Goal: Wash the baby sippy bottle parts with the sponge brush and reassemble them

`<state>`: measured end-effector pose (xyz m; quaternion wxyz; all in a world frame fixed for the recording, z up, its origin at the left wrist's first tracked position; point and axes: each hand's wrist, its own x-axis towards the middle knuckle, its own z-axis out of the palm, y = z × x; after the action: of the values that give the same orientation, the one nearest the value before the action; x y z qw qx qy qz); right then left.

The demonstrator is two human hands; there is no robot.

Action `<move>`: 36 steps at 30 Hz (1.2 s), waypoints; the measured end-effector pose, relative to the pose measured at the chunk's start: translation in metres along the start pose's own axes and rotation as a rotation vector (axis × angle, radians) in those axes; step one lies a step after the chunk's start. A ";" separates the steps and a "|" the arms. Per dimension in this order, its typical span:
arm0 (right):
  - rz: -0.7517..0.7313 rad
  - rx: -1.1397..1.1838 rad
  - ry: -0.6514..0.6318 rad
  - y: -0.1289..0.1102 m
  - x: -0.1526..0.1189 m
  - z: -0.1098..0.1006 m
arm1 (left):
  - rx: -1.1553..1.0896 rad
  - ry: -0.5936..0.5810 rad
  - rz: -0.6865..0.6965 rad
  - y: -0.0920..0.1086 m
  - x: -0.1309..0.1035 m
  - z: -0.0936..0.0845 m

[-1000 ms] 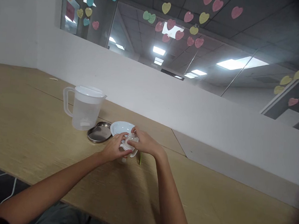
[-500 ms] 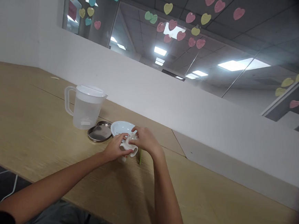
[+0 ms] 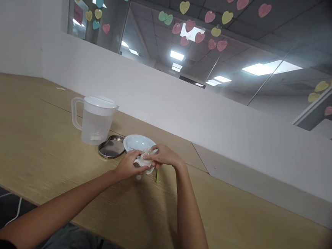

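Both hands meet around a small white plastic piece with curved handles (image 3: 145,162), held above the table in front of a pale plate. My left hand (image 3: 128,165) grips its left side, thumb along the near edge. From the right, my right hand (image 3: 163,156) pinches the clear, rounded top of the piece. Just below hangs or lies a small pale round thing (image 3: 138,177), too small to make out. A thin green item (image 3: 157,176) shows under my right hand, partly hidden.
The pale blue-white plate (image 3: 130,141) lies behind my hands. Left of it is a shallow metal tray (image 3: 111,147), and behind that a lidded translucent pitcher (image 3: 95,124). A white wall (image 3: 167,101) borders the table (image 3: 52,146) at the back.
The fingers of my right hand have shifted on the clear top, and its wrist has moved slightly right. My left hand keeps its hold.
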<state>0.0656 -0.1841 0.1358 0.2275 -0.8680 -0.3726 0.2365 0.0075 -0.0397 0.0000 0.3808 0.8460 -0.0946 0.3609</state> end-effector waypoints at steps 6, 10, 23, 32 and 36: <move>0.037 0.094 0.301 0.037 0.021 -0.009 | 0.006 -0.044 -0.030 0.003 0.000 -0.003; 0.150 -0.033 0.404 0.054 0.032 -0.007 | 0.019 -0.054 -0.037 0.004 0.000 -0.004; 0.280 -0.112 0.248 0.054 0.030 -0.003 | 0.028 -0.075 -0.027 0.007 0.001 -0.007; 0.297 -0.096 0.142 0.056 0.031 -0.002 | 0.022 -0.100 -0.031 0.006 0.000 -0.006; 0.288 -0.096 0.134 0.056 0.031 -0.003 | 0.022 -0.097 -0.027 0.006 0.000 -0.006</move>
<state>0.1164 -0.1958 0.0983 0.1736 -0.9362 -0.2392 0.1902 0.0013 -0.0393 0.0061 0.3712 0.8679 -0.0976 0.3153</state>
